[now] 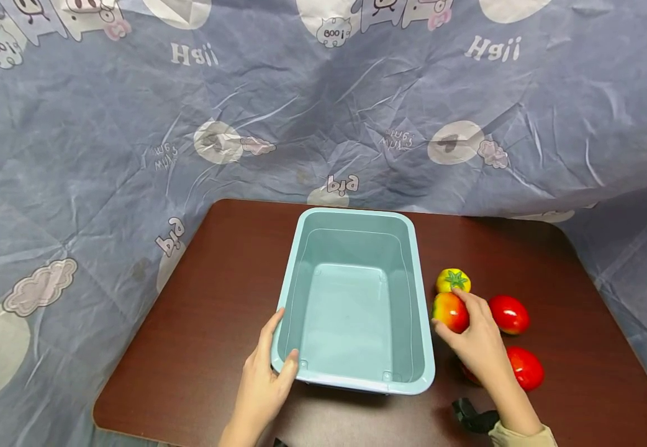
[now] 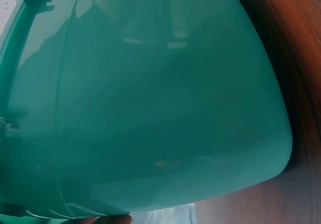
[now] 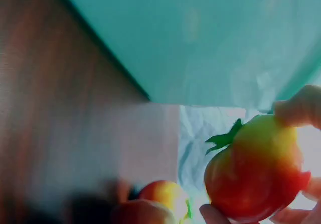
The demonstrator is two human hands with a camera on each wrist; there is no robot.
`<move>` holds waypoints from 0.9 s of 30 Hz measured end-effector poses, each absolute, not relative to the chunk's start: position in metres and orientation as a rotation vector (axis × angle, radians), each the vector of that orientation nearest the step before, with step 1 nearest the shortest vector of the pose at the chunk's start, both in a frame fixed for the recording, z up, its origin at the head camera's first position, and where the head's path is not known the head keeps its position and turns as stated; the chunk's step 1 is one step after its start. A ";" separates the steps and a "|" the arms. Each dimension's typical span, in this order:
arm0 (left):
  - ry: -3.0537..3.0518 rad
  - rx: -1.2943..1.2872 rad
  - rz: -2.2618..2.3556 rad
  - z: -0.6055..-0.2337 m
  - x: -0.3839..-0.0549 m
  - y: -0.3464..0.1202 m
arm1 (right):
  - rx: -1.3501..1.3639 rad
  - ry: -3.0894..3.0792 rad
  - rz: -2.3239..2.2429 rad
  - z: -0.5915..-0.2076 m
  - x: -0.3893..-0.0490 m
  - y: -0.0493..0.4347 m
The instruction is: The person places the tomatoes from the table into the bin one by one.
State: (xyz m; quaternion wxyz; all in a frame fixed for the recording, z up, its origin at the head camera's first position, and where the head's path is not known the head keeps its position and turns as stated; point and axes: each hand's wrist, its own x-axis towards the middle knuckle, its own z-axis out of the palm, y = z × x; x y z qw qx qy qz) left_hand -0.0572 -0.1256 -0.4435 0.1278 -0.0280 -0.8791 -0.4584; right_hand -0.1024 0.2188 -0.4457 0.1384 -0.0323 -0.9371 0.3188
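Observation:
A light teal plastic basin [image 1: 351, 316] sits on the brown table, with nothing inside it. At its near left corner my left hand [image 1: 261, 382] grips the rim, thumb at the front edge and fingers along the left side. My right hand [image 1: 479, 338] holds a red and yellow tomato [image 3: 253, 171] between thumb and fingers, just right of the basin. Its green leaves show in the right wrist view. Close behind it is a yellow tomato [image 1: 453, 280] with a green star-shaped top. The basin's outer wall [image 2: 170, 98] fills most of the left wrist view.
Two shiny red fruits [image 1: 509, 315] lie right of my right hand, and another red one is partly hidden beneath that hand. A black strap-like object [image 1: 473, 417] is by the right wrist. A grey-blue printed cloth [image 1: 323, 112] hangs behind the table [image 1: 189, 347].

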 end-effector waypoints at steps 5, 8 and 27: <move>-2.554 -0.077 -1.361 -0.447 -0.057 -0.127 | -0.279 -2.742 1.154 -0.430 -0.102 0.232; -2.545 -0.071 -1.365 -0.448 -0.057 -0.128 | -0.321 -2.695 1.358 -0.423 -0.102 0.237; -2.500 -0.106 -1.404 -0.451 -0.060 -0.131 | 0.339 -2.423 1.841 -0.350 -0.106 0.187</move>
